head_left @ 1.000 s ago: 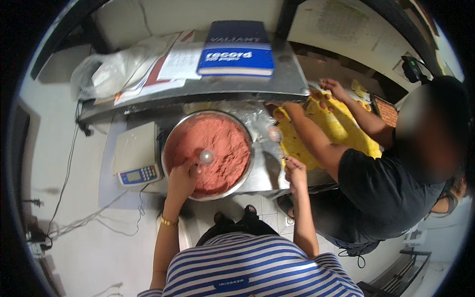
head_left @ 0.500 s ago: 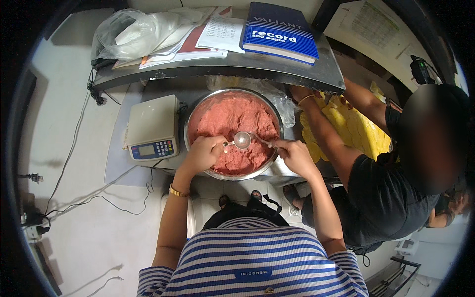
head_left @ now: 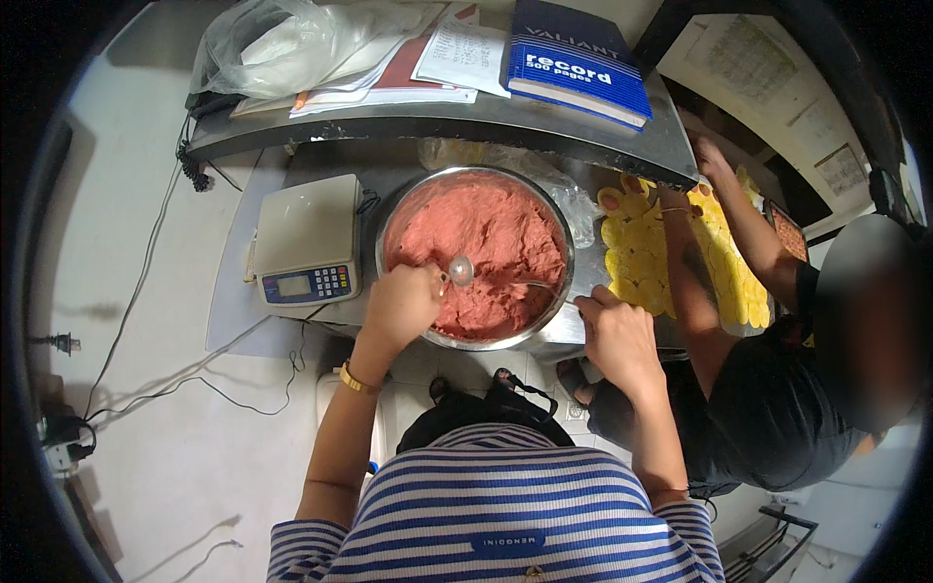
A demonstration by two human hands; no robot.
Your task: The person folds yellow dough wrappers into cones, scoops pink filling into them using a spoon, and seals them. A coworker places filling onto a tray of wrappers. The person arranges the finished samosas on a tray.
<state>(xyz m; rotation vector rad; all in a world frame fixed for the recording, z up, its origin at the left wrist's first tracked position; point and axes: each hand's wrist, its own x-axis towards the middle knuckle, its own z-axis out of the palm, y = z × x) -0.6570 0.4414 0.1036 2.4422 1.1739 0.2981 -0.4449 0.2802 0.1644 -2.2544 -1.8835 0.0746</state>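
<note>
A wide metal bowl [head_left: 569,228] stands before me, heaped with pink ground meat [head_left: 476,223]. My left hand [head_left: 400,309] is closed round the handle of a small metal scoop [head_left: 461,271], whose round head hangs over the meat. At the bowl's right rim, my right hand [head_left: 620,340] grips the handle of a metal spoon [head_left: 540,285]. The spoon's far end reaches into the meat and its tip is hard to make out.
Left of the bowl sits a digital scale [head_left: 306,238]. A raised dark shelf [head_left: 418,124] behind carries a blue record book [head_left: 580,63], papers and a plastic bag [head_left: 267,49]. To the right, a co-worker [head_left: 768,389] reaches over several yellow rounds [head_left: 637,243].
My right hand has moved right and slightly nearer, with the spoon going from beside the scoop to the bowl's right side. The scoop has shifted left against the bowl. The co-worker's arms have moved.
</note>
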